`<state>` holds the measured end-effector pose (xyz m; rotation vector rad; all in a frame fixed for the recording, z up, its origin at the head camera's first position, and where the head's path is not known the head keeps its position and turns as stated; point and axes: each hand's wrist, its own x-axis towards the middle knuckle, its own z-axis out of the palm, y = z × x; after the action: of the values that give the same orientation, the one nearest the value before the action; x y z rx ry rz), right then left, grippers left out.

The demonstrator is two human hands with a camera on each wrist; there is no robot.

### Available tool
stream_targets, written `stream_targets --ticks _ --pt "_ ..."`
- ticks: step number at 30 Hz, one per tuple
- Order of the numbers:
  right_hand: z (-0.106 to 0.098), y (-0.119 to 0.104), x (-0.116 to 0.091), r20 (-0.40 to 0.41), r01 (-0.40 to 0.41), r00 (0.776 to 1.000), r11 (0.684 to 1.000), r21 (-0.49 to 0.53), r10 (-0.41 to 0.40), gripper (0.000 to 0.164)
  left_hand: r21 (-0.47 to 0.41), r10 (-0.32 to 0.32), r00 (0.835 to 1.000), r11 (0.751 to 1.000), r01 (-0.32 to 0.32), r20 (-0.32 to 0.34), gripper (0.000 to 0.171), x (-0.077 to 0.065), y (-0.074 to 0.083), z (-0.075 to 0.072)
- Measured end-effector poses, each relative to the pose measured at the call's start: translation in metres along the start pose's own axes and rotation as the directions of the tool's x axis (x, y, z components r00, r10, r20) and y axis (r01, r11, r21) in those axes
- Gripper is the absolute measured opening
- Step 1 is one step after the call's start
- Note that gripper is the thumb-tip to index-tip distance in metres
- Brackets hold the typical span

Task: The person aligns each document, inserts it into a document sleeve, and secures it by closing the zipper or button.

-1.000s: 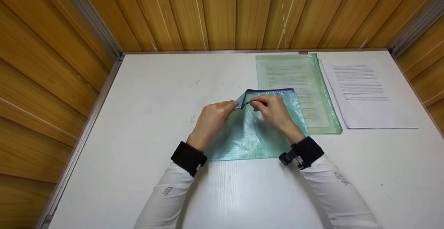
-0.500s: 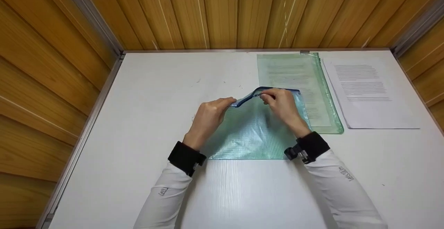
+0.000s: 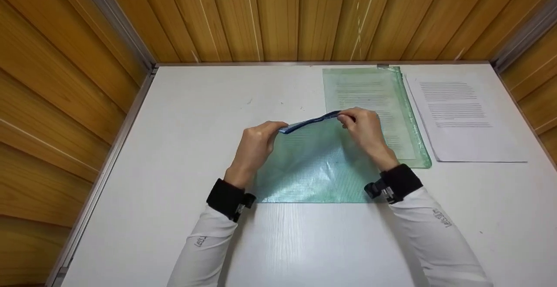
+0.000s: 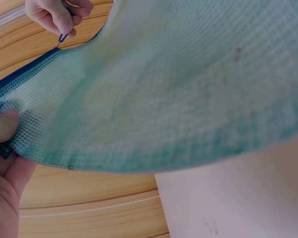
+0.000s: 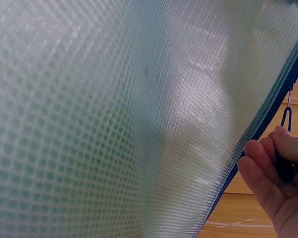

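A teal mesh zip pouch (image 3: 317, 169) with a dark blue zipper (image 3: 310, 122) is raised at its far edge, while its near edge lies at the table. My left hand (image 3: 256, 143) pinches the zipper's left corner; the left wrist view shows thumb (image 4: 7, 125) and fingers on either side of the mesh. My right hand (image 3: 365, 132) grips the cord of the zipper pull (image 5: 287, 119), right of the left hand along the zipper. In the right wrist view the pouch covers most of the frame. The zipper's right end is hidden behind the right hand.
Behind and right of the pouch lies a green zip folder (image 3: 417, 124) holding printed sheets, partly overlapped by the pouch. Farther right is a stack of printed paper (image 3: 474, 143). A wood-panelled wall (image 3: 278, 17) stands along the white table's (image 3: 209, 100) far edge.
My right hand has moved right with the zipper pull, away from the left hand. My left hand has shifted slightly left, and the zipper edge between them has straightened from a sharp fold.
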<state>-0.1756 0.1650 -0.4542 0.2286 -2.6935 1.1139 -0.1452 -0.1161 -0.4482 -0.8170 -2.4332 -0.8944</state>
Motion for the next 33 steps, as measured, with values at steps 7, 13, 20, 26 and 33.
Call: stream_targets --ticks 7,13,20,26,33 --pt "-0.015 0.021 0.001 -0.024 -0.061 0.998 0.998 -0.015 0.060 0.018 -0.049 -0.050 0.997 0.998 0.047 -0.061 0.020 -0.003 -0.009 -0.011" --pt "-0.029 0.039 -0.004 -0.034 -0.081 0.996 0.996 -0.048 0.080 0.019 -0.098 -0.110 0.991 0.990 0.103 -0.071 0.020 -0.008 -0.017 -0.016" --pt "-0.041 0.058 -0.011 -0.055 -0.081 0.996 0.992 -0.099 0.076 0.018 -0.113 -0.153 0.986 0.983 0.145 -0.068 0.022 -0.014 -0.024 -0.019" --pt "-0.051 0.069 -0.015 -0.070 -0.111 0.992 0.989 -0.097 0.105 0.017 -0.095 -0.138 0.988 0.987 0.132 -0.065 0.023 -0.018 -0.028 -0.021" --pt "-0.063 0.077 -0.021 -0.063 -0.143 0.988 0.985 -0.091 0.138 0.020 -0.093 -0.169 0.983 0.982 0.162 -0.067 0.022 -0.021 -0.034 -0.022"
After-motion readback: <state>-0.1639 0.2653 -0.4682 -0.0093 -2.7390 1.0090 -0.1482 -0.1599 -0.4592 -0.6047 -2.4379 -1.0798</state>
